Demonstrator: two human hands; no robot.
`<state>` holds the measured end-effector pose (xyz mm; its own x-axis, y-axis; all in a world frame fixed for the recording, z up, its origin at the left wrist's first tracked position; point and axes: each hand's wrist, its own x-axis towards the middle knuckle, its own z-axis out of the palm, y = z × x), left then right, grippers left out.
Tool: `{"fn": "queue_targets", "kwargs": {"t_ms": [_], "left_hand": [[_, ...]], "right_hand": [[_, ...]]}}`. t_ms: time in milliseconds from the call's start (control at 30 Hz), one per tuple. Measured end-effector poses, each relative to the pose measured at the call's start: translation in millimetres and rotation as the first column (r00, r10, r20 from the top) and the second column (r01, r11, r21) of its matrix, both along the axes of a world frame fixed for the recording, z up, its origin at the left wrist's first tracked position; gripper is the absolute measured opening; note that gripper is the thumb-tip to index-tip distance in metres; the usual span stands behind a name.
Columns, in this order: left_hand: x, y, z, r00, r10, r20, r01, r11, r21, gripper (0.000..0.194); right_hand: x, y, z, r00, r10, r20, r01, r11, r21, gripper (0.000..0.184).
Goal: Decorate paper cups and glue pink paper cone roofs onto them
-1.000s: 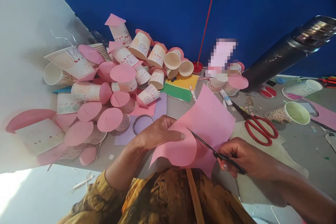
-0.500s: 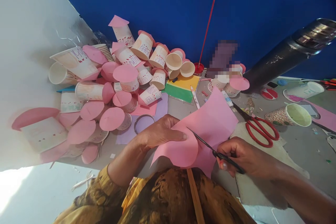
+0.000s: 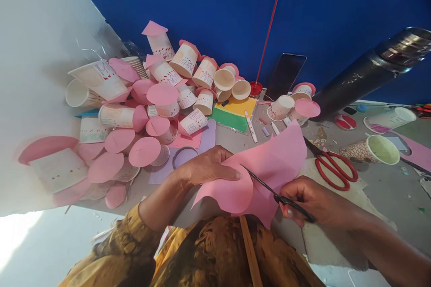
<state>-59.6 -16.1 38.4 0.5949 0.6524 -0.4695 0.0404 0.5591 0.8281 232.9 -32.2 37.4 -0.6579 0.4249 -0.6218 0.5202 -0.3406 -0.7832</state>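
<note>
My left hand (image 3: 212, 167) pinches a sheet of pink paper (image 3: 269, 161), its thumb lying on top and the fingers hidden beneath. A curved cut edge runs round the part under my thumb, and the rest of the sheet spreads off to the right. My right hand (image 3: 301, 199) grips a pair of black-handled scissors (image 3: 292, 206). Their narrow blades reach up and left into the paper, close to my left thumb, and look nearly closed. Beyond my right hand lie larger scissors with red handles (image 3: 340, 172).
Paper cups with pink paper tops (image 3: 163, 94) are heaped at the left. A phone (image 3: 286, 71) leans on the blue wall beside a black flask (image 3: 367, 69). A patterned cup (image 3: 370, 148) lies at the right. Markers (image 3: 251, 126) and a brown tape roll (image 3: 185, 157) lie behind my hands.
The paper's far right part has bent and dropped a little, uncovering small items behind it. Both hands keep nearly the same place and grip. The view has shifted slightly.
</note>
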Motion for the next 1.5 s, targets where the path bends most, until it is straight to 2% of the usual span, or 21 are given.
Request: {"fn": "queue_targets", "kwargs": {"t_ms": [200,400,633,700,867,933,967,1033,1100,1133,1233,1300,1367,1433,1500], "left_hand": [[2.7,1.7,3.3,0.996,-0.069,-0.050,0.071,0.997,0.025,0.023],[2.1,5.5,0.8,0.992,-0.107,-0.073,0.111,0.992,0.053,0.025],[-0.4,9.1,1.6,0.986,-0.151,-0.074,0.157,0.985,0.076,0.027],[-3.2,8.3,3.1,0.990,-0.126,-0.063,0.131,0.988,0.081,0.029],[-17.2,0.3,-0.2,0.993,0.060,-0.097,-0.050,0.993,0.103,0.027],[-22.9,-7.1,-4.5,0.984,0.175,0.012,-0.176,0.982,0.062,0.033],[-24.8,-12.0,-7.4,0.957,0.263,0.123,-0.267,0.963,0.022,0.039],[-25.2,-23.6,-14.7,0.817,0.429,0.385,-0.439,0.896,-0.067,0.057],[-19.9,-35.8,-22.9,0.687,0.462,0.561,-0.483,0.867,-0.124,0.063],[-15.0,-41.2,-26.6,0.666,0.462,0.585,-0.472,0.869,-0.149,0.064],[6.1,-50.3,-32.9,0.676,0.466,0.571,-0.486,0.864,-0.131,0.077],[21.6,-48.8,-31.8,0.688,0.516,0.510,-0.540,0.834,-0.115,0.062],[34.7,-42.6,-27.2,0.655,0.631,0.416,-0.638,0.757,-0.142,0.042],[43.9,-34.9,-21.3,0.588,0.753,0.295,-0.736,0.649,-0.193,0.038],[49.3,-28.8,-15.8,0.562,0.805,0.190,-0.777,0.592,-0.211,0.039]], "right_hand": [[-1.5,0.2,-0.2,0.999,-0.027,0.026,0.028,0.999,-0.039,0.057],[2.9,2.1,-3.4,1.000,0.001,0.015,-0.001,1.000,-0.005,0.057],[-0.7,3.1,2.7,1.000,0.011,0.020,-0.011,1.000,0.003,0.061],[-1.3,2.8,3.1,1.000,-0.020,0.002,0.020,1.000,-0.002,0.062],[-0.2,1.8,0.9,0.993,-0.079,-0.087,0.078,0.997,-0.011,0.064],[0.8,1.2,-1.0,0.987,-0.111,-0.116,0.108,0.994,-0.030,0.065],[1.2,0.8,-2.2,0.982,-0.141,-0.128,0.136,0.990,-0.047,0.066],[0.9,-0.3,-4.8,0.961,-0.229,-0.158,0.217,0.972,-0.089,0.069],[-2.0,-1.9,-7.3,0.926,-0.320,-0.200,0.298,0.945,-0.133,0.069],[-4.6,-2.9,-8.5,0.907,-0.357,-0.222,0.330,0.932,-0.151,0.069],[-16.0,-7.1,-12.2,0.872,-0.410,-0.267,0.368,0.909,-0.194,0.069],[-24.0,-11.0,-15.1,0.866,-0.422,-0.267,0.377,0.903,-0.206,0.070],[-30.1,-15.4,-18.6,0.864,-0.430,-0.262,0.388,0.900,-0.200,0.070],[-33.6,-19.4,-22.0,0.861,-0.438,-0.260,0.398,0.897,-0.193,0.069],[-34.9,-22.3,-24.8,0.855,-0.450,-0.259,0.412,0.892,-0.187,0.068]]}}
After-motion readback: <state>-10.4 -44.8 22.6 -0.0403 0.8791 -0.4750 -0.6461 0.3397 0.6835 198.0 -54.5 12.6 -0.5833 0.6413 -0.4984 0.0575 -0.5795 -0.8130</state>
